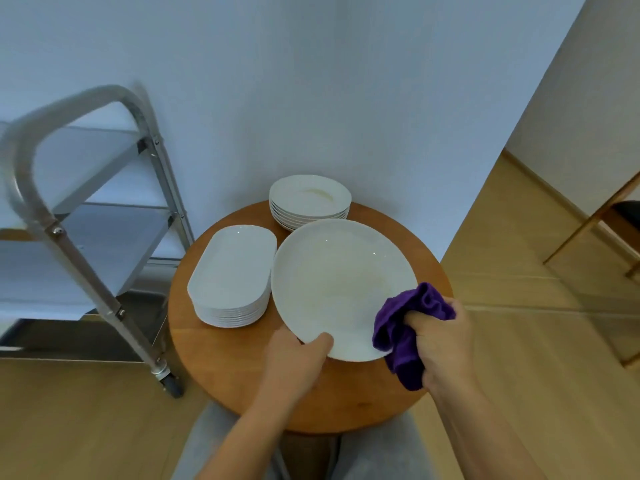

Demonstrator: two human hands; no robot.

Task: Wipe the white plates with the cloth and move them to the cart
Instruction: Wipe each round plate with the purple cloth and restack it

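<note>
My left hand (299, 360) grips the near rim of a large round white plate (341, 287), held tilted above the round wooden table (242, 362). Faint yellowish smears show on the plate's face. My right hand (441, 344) is closed around a bunched purple cloth (403, 332), which touches the plate's lower right rim. A stack of oblong white plates (232, 271) sits on the table's left side. A stack of round white plates (310, 199) stands at the back. The metal cart (86, 216) is to the left of the table.
The cart has steel shelves, a curved handle and a caster (171, 384) close to the table's left edge. A white wall rises right behind the table. Wooden furniture legs (588, 230) stand on the wood floor to the right. My knees show under the table's near edge.
</note>
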